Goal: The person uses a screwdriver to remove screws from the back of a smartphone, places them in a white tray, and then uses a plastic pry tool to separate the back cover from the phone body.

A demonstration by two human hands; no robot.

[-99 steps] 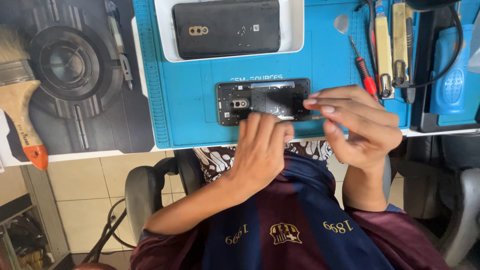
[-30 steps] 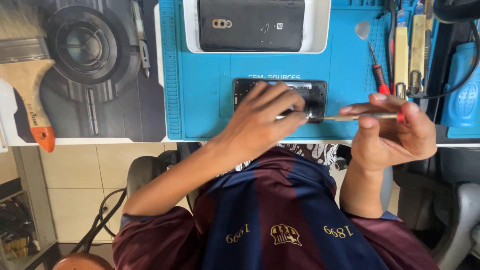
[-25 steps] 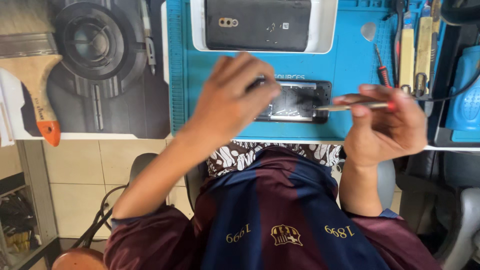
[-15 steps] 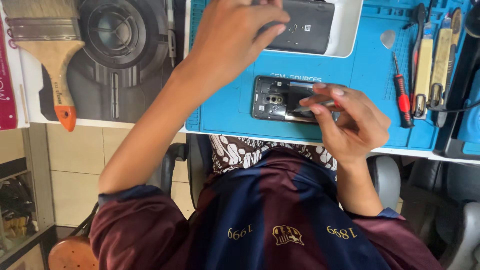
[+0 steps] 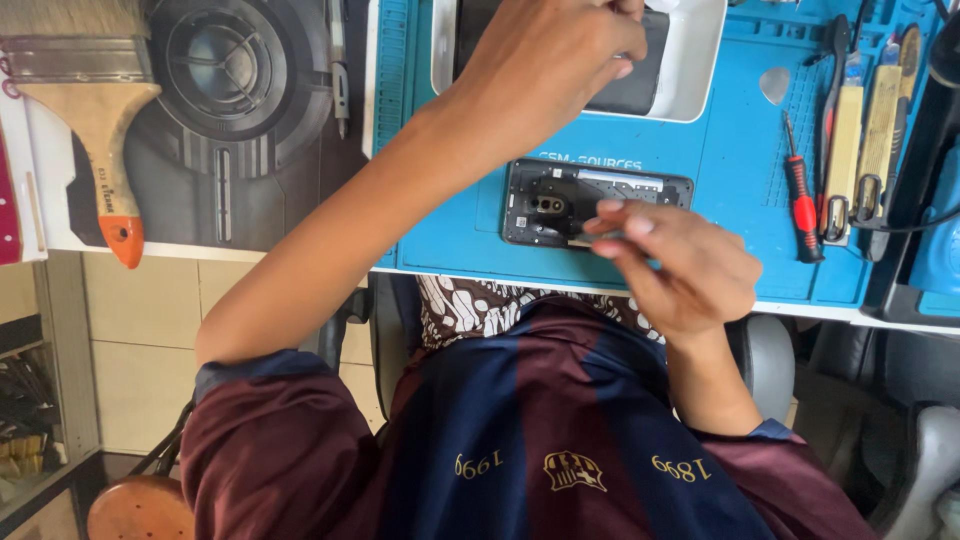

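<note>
A single head-worn camera looks steeply down from close above, past the wearer's chest and lap. The table [image 5: 300,215] edge and blue work mat [image 5: 720,170] fill the frame's top half; no second view exists.

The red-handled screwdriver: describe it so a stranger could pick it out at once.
Start at the blue rubber work mat on the desk and go to its right side, where hand tools lie in a row. The small red-handled screwdriver is the leftmost, beside yellowish flat tools; it alone has a red grip with black bands.
</note>
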